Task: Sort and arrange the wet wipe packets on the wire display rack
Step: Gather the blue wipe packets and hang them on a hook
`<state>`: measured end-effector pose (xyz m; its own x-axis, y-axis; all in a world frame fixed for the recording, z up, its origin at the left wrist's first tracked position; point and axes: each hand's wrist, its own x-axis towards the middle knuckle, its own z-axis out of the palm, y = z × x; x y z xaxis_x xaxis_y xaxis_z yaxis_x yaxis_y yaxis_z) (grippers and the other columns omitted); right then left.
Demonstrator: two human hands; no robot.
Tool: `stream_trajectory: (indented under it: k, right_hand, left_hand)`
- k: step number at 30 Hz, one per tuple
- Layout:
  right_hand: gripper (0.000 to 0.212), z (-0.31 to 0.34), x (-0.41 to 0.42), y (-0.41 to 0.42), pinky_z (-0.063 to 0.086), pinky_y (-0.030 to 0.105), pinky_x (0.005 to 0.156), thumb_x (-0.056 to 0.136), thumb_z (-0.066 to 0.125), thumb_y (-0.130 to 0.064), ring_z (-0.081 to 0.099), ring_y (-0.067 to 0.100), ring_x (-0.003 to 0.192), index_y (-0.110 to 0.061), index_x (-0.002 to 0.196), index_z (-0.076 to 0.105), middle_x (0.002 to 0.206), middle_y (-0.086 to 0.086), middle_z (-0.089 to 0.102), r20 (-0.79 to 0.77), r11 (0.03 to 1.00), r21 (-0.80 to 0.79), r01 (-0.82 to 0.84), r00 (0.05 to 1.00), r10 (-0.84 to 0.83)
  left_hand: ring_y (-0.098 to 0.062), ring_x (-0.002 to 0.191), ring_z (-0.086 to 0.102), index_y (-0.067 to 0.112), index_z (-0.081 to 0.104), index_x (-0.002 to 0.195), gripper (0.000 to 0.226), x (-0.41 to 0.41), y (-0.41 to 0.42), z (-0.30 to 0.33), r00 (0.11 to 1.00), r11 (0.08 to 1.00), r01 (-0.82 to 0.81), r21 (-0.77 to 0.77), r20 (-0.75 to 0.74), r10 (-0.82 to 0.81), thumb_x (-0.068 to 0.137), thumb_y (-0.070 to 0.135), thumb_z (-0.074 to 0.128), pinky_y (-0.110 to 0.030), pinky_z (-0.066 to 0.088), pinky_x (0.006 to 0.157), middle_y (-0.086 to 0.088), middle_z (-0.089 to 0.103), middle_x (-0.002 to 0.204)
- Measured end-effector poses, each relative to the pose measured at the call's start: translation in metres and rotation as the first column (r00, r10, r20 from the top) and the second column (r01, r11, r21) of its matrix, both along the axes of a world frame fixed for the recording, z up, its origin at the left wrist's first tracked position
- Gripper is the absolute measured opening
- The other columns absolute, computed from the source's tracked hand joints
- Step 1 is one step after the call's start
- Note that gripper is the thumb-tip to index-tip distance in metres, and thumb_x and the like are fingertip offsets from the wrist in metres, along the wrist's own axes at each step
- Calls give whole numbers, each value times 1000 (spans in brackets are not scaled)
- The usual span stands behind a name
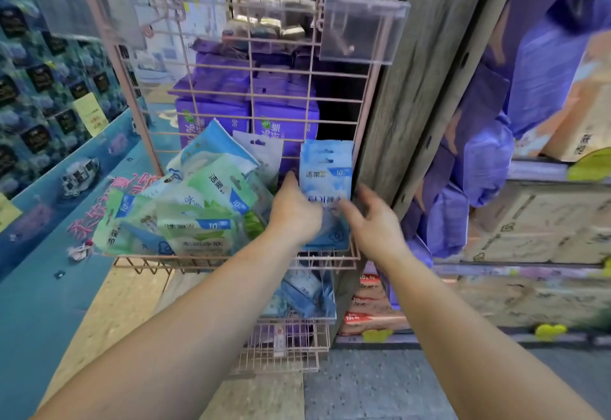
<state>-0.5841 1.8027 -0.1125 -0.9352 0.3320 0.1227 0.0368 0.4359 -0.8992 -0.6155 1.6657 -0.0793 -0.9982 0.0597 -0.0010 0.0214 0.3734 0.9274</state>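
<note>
At the rack's right end: a blue wet wipe packet [325,188] stood upright in the upper basket [231,259] of the pink wire display rack [271,88], leaning back against the grid.
Left hand: the left hand [296,213] lay against the packet's left edge, thumb raised beside it and fingers tucked behind, so it appeared to grasp the packet.
Right hand: the right hand [373,221] sat just right of the packet with fingers spread and loose, fingertips near or touching the lower right face; contact could not be told for sure.
Packet axis: long axis vertical, hang-hole tab at the top, printed face toward the camera.
Packet writing: a blue corner band read "10"; Chinese characters sat above and below it, too blurred to read.
Mixed pile: to the left of both hands, green and blue wet wipe packets [185,211] lay heaped at mixed angles in the same basket, several with "10" bands.
Lower basket: more blue packets [307,290] lay under the upper basket.
Behind the grid: purple packs [284,122] stood stacked, with "80" printed on them.
</note>
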Motion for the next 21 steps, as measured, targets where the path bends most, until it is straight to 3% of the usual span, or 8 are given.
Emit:
stream_trajectory:
  k: [3,5,8,10,12,14,19,21]
  right_hand:
    - [23,-14,29,10,47,32,87,94,51,-31,60,15,100,-19,110,61,105,-5,66,-10,939,-196,281,957,-289]
    - [14,-39,52,10,48,35,75,92,52,-26,63,26,89,-20,87,64,86,0,67,55,883,-199,426,904,-424]
    - [5,-81,72,-14,50,36,84,84,64,-27,65,28,97,-24,88,66,93,2,69,305,993,-12,121,946,-111]
    - [55,-103,74,-41,46,33,96,74,74,-42,58,24,113,-23,123,58,117,2,63,510,956,107,-272,841,181]
    - [73,-118,67,-60,43,35,100,71,73,-47,52,29,118,-29,136,46,127,4,57,543,861,320,-396,821,175]
    - [55,-124,57,-67,47,34,95,77,68,-35,58,29,111,-35,130,53,123,2,63,446,854,426,-300,890,90]
    - [33,-108,64,-58,47,14,56,86,61,-11,59,-5,59,-23,116,65,91,-4,69,315,993,66,-97,946,71]
    - [31,-100,70,-49,45,8,58,89,59,-7,59,-10,63,-22,115,64,94,-7,68,269,996,-66,-54,961,70]
  left_hand:
    - [-7,120,50,14,36,142,61,30,-23,12,991,980,121,156,-74,-111,87,4,59,-29,39,107,11,50,131]
    - [-1,113,56,17,48,133,50,63,-44,12,981,950,190,249,-93,-172,88,-3,58,-19,42,101,11,57,124]
    - [-16,91,69,24,67,96,25,99,-75,-20,971,953,237,188,-6,-240,84,2,66,-27,55,86,1,73,91]
    - [-20,83,69,29,70,83,17,100,-90,-58,964,967,248,54,82,-251,79,13,71,-41,55,86,0,73,82]
    - [-5,82,65,32,69,81,19,92,-101,-89,970,969,219,-111,133,-203,81,13,69,-37,52,89,12,70,85]
    - [-5,91,61,25,68,99,21,83,-107,-105,982,958,171,-229,114,-149,85,9,64,-28,47,94,10,65,98]
    - [-18,113,53,25,55,128,50,63,-117,-110,989,918,143,-369,78,-123,81,19,70,-17,35,88,-4,54,121]
    - [-14,113,52,26,47,134,65,60,-114,-116,975,942,186,-279,169,-142,76,23,76,-19,39,91,-2,53,124]
